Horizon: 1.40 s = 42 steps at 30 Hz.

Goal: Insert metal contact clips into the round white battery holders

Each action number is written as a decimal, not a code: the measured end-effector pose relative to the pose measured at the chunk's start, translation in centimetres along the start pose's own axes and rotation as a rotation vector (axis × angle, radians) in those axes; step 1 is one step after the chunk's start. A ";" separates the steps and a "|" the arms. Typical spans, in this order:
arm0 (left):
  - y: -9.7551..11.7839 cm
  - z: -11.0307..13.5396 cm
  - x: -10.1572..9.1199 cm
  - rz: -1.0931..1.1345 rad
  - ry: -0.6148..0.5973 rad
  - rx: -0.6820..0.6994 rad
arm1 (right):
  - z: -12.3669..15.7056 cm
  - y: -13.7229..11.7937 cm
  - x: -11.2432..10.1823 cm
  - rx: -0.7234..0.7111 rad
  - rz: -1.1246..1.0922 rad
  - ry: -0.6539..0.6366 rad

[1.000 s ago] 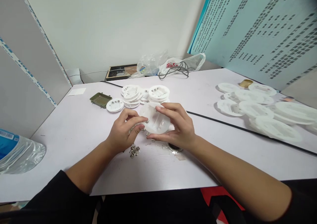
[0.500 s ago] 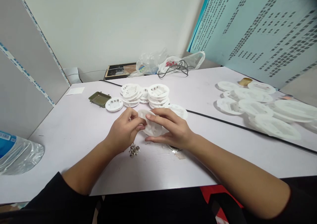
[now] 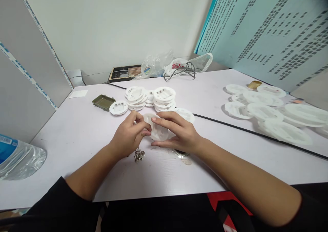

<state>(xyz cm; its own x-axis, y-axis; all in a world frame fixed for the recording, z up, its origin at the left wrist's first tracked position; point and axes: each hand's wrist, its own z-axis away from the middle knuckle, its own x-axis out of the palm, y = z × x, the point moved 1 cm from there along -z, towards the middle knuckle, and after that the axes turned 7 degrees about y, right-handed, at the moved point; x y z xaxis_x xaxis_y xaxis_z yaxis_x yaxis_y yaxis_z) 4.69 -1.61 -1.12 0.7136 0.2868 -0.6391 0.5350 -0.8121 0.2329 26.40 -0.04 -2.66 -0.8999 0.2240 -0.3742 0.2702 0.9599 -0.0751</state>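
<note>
A round white plastic cover [image 3: 160, 132] is held tilted above the table in front of me. My right hand [image 3: 183, 132] grips it, fingers over the top and thumb at the lower side. My left hand [image 3: 130, 133] is closed in a pinch at the cover's left edge; anything between those fingertips is hidden. Just below the left hand lies a small heap of shiny metal pieces [image 3: 139, 155]. Beyond both hands stand stacked white discs [image 3: 164, 94] with small metal contacts, and one single disc [image 3: 118, 107] lies left of them.
An olive-green tray [image 3: 104, 102] sits left of the stacks. More white covers [image 3: 265, 112] spread across the right side, past a black cable [image 3: 230, 127]. A large water bottle [image 3: 20, 160] occupies the left edge. Plastic bags [image 3: 176, 65] and an open box [image 3: 125, 73] line the wall.
Almost nothing differs. Both hands keep their hold at the white cover, and the whole view has shifted very slightly.
</note>
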 end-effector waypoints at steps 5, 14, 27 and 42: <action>0.3 -0.1 0.0 0.038 0.019 -0.033 | -0.1 0.1 -0.2 -0.013 0.036 0.004; 0.3 -0.2 -0.2 0.063 0.119 -0.003 | -0.3 0.0 -0.4 -0.030 0.054 0.049; 0.5 -0.2 0.0 0.079 0.169 -0.006 | -0.5 -0.3 -0.4 -0.021 0.039 0.071; 0.9 0.1 0.7 0.024 0.262 0.028 | -0.6 -0.6 -0.3 0.001 0.034 0.113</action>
<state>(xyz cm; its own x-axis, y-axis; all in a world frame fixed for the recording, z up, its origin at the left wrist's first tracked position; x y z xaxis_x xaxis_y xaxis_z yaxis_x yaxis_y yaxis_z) 5.66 -2.17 -1.41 0.8204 0.3866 -0.4212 0.5068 -0.8327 0.2230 26.28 -0.57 -1.90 -0.9231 0.2740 -0.2700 0.3014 0.9513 -0.0652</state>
